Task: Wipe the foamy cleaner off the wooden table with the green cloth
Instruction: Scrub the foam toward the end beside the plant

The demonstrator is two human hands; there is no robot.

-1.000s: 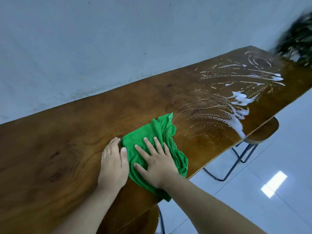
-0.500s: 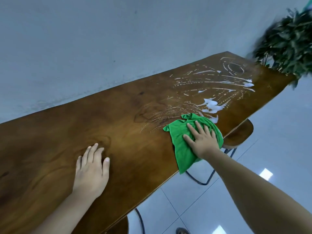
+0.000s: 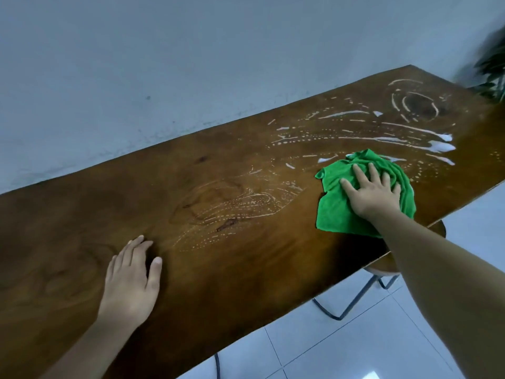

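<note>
Pressing green cloth [image 3: 337, 212] near table edge [image 3: 448, 205]

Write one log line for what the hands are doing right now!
right hand: pressing green cloth flat | left hand: flat on wooden table | foam: streaks beyond cloth

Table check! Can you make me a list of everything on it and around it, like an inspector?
Surface: wooden table, dark brown, thin streaky smears across its middle.
Job's things: green cloth bunched near the front edge; white foam in streaks and blobs beyond it.
Clutter: nothing seen.
Hands: right hand presses flat on the cloth, fingers spread; left hand rests flat on bare wood.
Cables: nothing seen.
Surroundings: pale wall behind, white tiled floor, a stool under the table, a blurred leafy plant at the far end.
</note>
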